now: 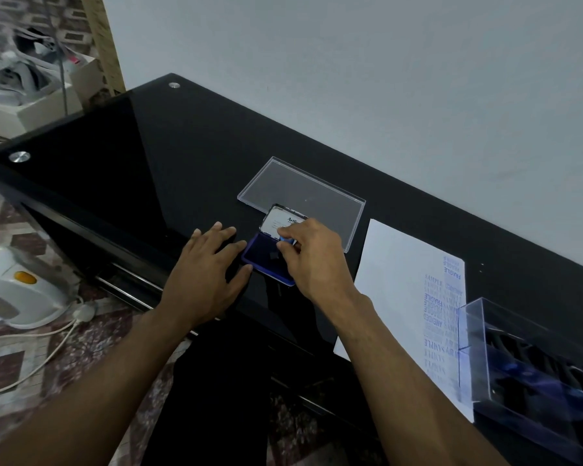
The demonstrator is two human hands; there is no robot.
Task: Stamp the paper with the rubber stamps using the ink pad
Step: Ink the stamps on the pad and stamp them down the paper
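The right hand (312, 255) reaches in from the lower right with its wrist raised and its fingers curled downward, pinching the blue top of a rubber stamp (286, 239) over the ink pad (266, 260); whether the stamp face is pressed into the ink or sits just above it cannot be told, since the fingers hide the lower part. The left hand (206, 275) lies flat on the black glass surface (132, 156) just left of the pad, fingers straight and slightly spread, with the thumb and forefinger touching the pad's near left edge and holding nothing. The ink pad is a dark blue tray with its hinged lid (285, 218) standing open at the far side, white label inside partly covered by the right hand. Behind the pad a clear plastic lid (303, 193) lies flat on the surface, its near corner overlapped by the pad's lid. To the right of the right forearm is the white paper (398, 270), already carrying rows of blue imprints along its right side, among them "SAMPLE" and "FRAGILE". On the paper's right edge stands a clear plastic box (519, 358) with dark and blue items inside, blurred. Off the surface to the left, on a patterned floor, are a white appliance with orange patches (17, 290) and its white cord (48, 344), and farther back an open cardboard box (31, 95) of pale clutter.
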